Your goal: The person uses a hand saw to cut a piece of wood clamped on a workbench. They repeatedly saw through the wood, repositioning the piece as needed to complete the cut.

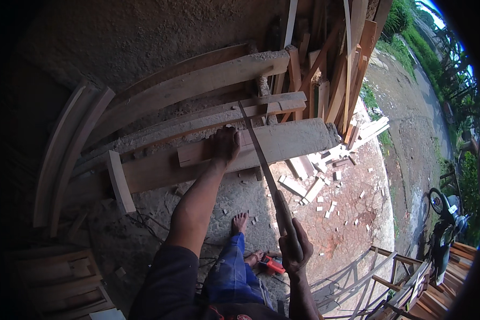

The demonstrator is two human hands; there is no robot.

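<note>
My left hand (226, 144) grips a short pale board (193, 153) lying on a wide plank (298, 140) of the rough bench, its fingers curled over the board. My right hand (294, 248) is closed round the wooden handle of a long hand saw (262, 160), low at the right of centre. The saw's blade slants up and left across the short board, just right of my left hand, its tip over the rear beam (170, 122).
Timber (341, 85) leans at the back right, above scattered offcuts (306, 184). A red tool (273, 265) lies by my bare feet. A short plank (121, 181) rests at the left. A wooden frame (384, 277) and parked motorbike (445, 224) are at right.
</note>
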